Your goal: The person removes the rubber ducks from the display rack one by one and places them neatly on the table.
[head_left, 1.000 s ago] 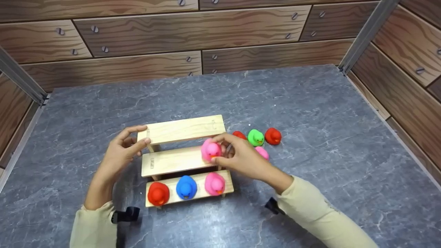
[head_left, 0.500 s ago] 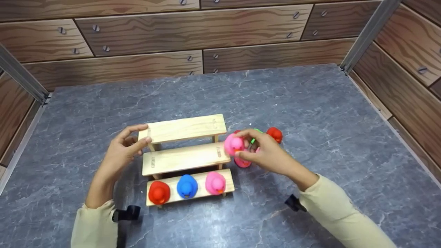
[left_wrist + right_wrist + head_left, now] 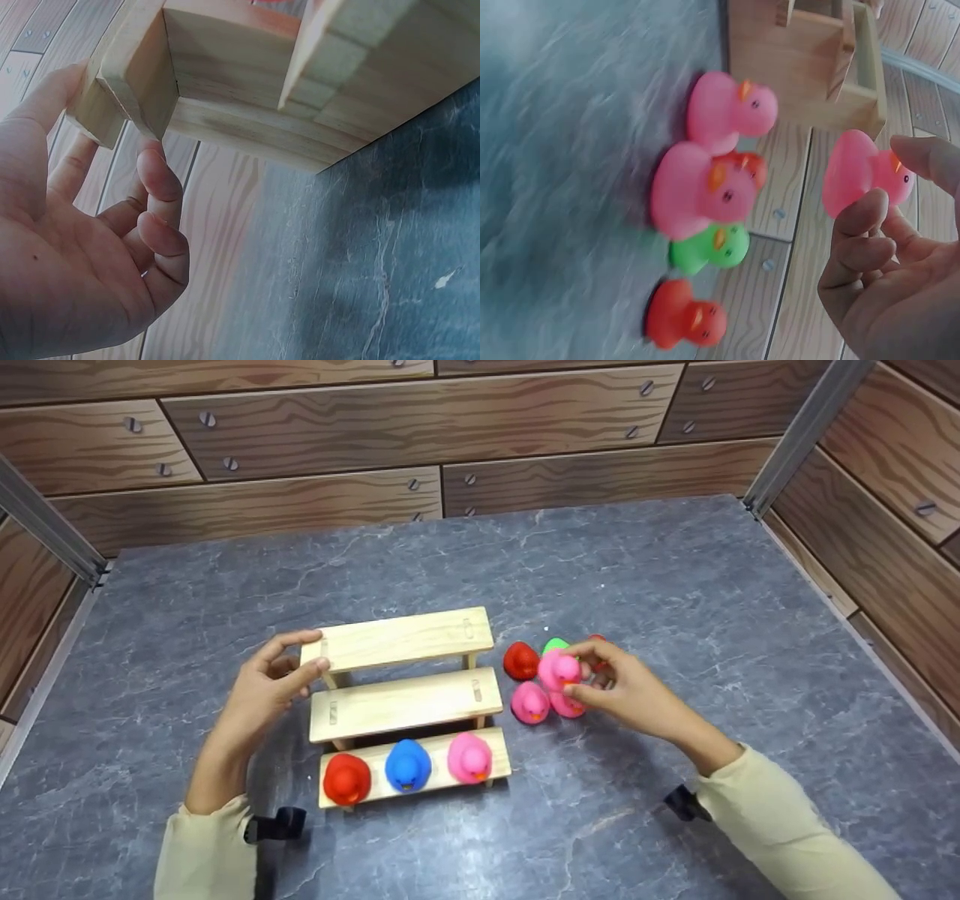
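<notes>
A three-tier wooden stand [image 3: 401,639] has its top end between the thumb and index finger of my left hand [image 3: 262,690]; the left wrist view shows this hand [image 3: 90,247] at the stand's edge [image 3: 142,71]. My right hand [image 3: 637,697] pinches a pink rubber duck [image 3: 559,667], raised above the loose ducks and clear of them in the right wrist view. On the lowest tier sit a red duck [image 3: 346,780], a blue duck [image 3: 407,765] and a pink duck [image 3: 469,757]. The middle and top tiers bear nothing.
Right of the stand, two pink ducks [image 3: 530,703], a red duck [image 3: 520,660], a green duck [image 3: 709,249] and another red duck [image 3: 682,315] stand on the grey marbled tabletop [image 3: 675,585]. Wood-patterned panels [image 3: 300,435] wall the back and sides.
My right hand has carried the pink duck from the middle tier's right end rightward, over the loose ducks. The left hand has kept its hold on the stand.
</notes>
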A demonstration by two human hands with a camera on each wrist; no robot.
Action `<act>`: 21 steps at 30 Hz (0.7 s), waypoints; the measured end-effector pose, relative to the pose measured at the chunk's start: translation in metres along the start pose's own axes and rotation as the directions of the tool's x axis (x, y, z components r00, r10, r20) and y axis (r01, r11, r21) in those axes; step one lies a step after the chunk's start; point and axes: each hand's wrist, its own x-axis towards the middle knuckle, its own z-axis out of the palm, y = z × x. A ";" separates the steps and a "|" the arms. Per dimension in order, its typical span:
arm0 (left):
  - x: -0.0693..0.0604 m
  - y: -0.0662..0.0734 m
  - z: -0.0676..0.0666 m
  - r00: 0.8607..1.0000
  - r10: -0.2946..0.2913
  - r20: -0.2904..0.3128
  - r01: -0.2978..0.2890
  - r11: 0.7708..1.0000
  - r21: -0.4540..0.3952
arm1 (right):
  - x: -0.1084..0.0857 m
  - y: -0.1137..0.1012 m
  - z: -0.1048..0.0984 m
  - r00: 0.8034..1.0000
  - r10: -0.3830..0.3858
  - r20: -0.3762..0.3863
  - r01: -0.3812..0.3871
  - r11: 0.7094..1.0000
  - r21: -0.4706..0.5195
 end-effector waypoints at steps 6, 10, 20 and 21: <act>-0.001 0.001 0.000 1.000 0.002 0.004 -0.002 1.000 0.003 | -0.007 0.014 -0.010 1.000 0.009 -0.007 -0.010 1.000 -0.009; -0.001 -0.001 0.000 1.000 0.013 0.005 -0.013 1.000 0.002 | -0.011 0.020 -0.016 1.000 0.007 -0.018 -0.007 1.000 -0.027; -0.001 0.000 0.000 1.000 0.006 0.003 -0.006 1.000 -0.007 | -0.015 0.027 -0.022 0.999 0.040 -0.030 -0.042 0.998 -0.036; -0.001 0.000 0.000 1.000 0.006 0.004 -0.006 1.000 -0.008 | -0.015 0.028 -0.023 0.999 0.042 -0.031 -0.043 0.998 -0.040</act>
